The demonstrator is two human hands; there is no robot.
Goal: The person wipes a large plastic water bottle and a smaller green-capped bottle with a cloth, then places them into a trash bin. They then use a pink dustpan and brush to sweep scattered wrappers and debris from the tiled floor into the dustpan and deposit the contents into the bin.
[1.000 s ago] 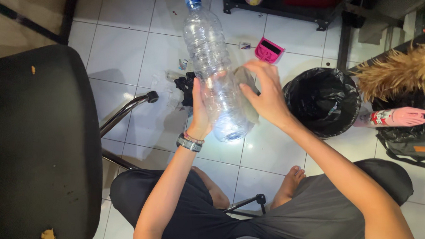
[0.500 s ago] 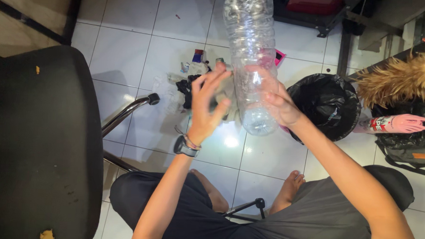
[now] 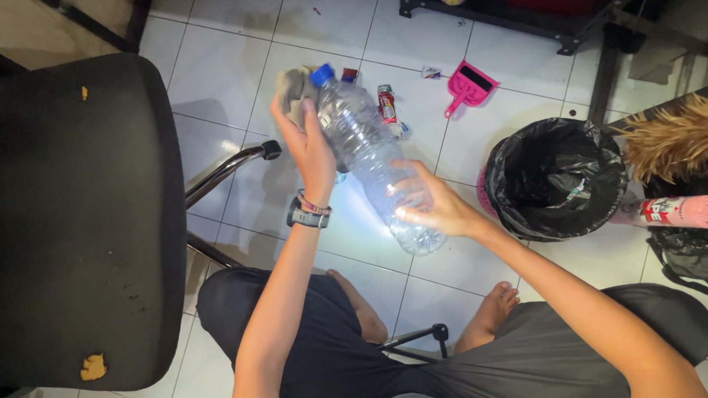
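Large clear plastic bottle (image 3: 376, 164) with a blue cap (image 3: 322, 75), held tilted over the white tiled floor (image 3: 232, 63), cap end up and away, base end nearest the body. Right hand (image 3: 434, 207) wrapped around the lower part of the bottle, fingers (image 3: 409, 192) curled across its clear wall and grasping it near the base. Left hand (image 3: 307, 140) raised beside the upper part of the bottle, fingers clenched on a crumpled grey cloth (image 3: 294, 87), the cloth bunched just past the fingertips and touching the bottle close to the cap. Wristwatch and thin bands (image 3: 308, 213) on the left wrist.

Beyond the left fingers, on the tiles: a small crushed packet (image 3: 386, 104) and bits of litter just beside the bottle's shoulder. Farther out, a pink dustpan (image 3: 470, 85). To the outside of the right fingers, a bin lined with a black bag (image 3: 553, 177), near but not touching the hand. Past the bin, a tan feather duster (image 3: 684, 135) and a pink folded umbrella (image 3: 688, 212). To the outside of the left fingers, a black chair seat (image 3: 62, 224) with a chrome frame (image 3: 226, 176).
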